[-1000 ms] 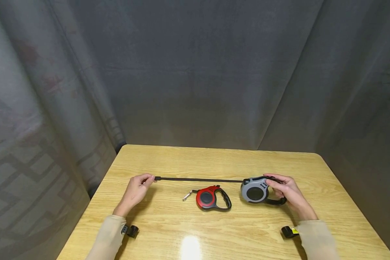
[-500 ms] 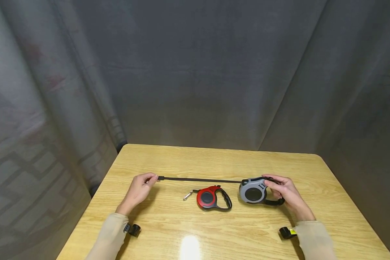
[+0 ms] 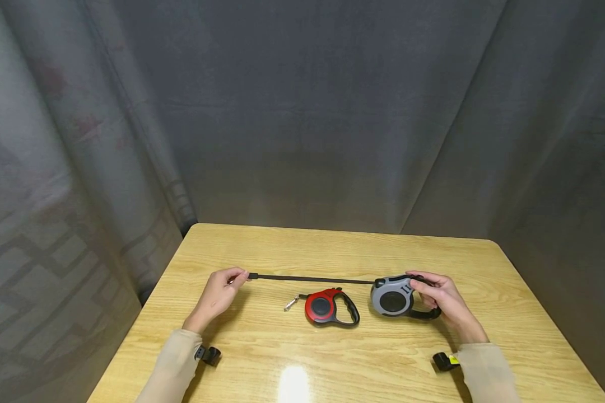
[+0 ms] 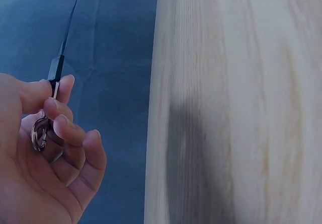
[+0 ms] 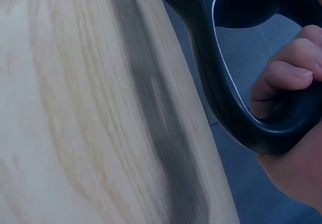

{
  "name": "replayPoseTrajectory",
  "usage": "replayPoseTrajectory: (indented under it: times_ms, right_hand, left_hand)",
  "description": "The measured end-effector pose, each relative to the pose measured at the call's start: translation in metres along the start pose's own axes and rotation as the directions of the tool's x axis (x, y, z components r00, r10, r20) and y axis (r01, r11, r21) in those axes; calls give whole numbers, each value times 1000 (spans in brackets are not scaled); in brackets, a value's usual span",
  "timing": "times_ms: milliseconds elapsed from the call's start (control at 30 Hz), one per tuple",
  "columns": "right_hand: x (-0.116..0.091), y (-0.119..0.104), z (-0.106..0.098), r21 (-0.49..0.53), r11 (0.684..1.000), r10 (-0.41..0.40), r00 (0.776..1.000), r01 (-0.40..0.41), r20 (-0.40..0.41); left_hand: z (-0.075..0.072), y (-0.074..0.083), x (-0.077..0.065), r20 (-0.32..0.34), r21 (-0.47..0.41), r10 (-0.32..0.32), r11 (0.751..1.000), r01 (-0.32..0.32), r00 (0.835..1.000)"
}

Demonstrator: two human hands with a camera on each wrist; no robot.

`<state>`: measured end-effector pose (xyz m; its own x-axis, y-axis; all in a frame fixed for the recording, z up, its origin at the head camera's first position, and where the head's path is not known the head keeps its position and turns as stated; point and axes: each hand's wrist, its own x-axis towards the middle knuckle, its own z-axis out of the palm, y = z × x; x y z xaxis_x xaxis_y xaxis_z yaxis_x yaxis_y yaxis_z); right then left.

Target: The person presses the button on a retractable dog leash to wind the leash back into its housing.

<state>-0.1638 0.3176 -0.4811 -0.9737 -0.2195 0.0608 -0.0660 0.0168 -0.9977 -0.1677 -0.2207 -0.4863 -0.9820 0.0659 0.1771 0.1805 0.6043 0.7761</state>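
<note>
My right hand (image 3: 441, 294) grips the black loop handle (image 5: 251, 128) of a grey retractable dog leash (image 3: 390, 296), its fingers curled through the loop in the right wrist view. From the casing a black strap (image 3: 312, 279) runs straight and taut to the left. My left hand (image 3: 219, 294) pinches the strap's end at the metal snap hook (image 4: 43, 128), which lies against the curled fingers. Between the hands, on the table, lies a smaller red retractable leash (image 3: 320, 306) with a black handle and a silver clip (image 3: 291, 303) pointing left.
The light wood table (image 3: 363, 358) has its far edge at a grey curtain (image 3: 302, 140), which also hangs along both sides. Small black wrist cameras (image 3: 212, 356) sit at the sleeves. Light glares off the table's near middle.
My left hand has moved slightly right with the strap end, and the exposed strap is a little shorter. The grey leash has shifted slightly left; the red leash lies still.
</note>
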Motion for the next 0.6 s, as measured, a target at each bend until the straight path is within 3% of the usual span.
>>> replayPoseTrajectory:
  times_ms: [600]
  right_hand:
    - [-1,-3,2,13,1000,-6,1000,6,3]
  left_hand:
    - [6,3,1,19,-1,-2,1000,2,1000]
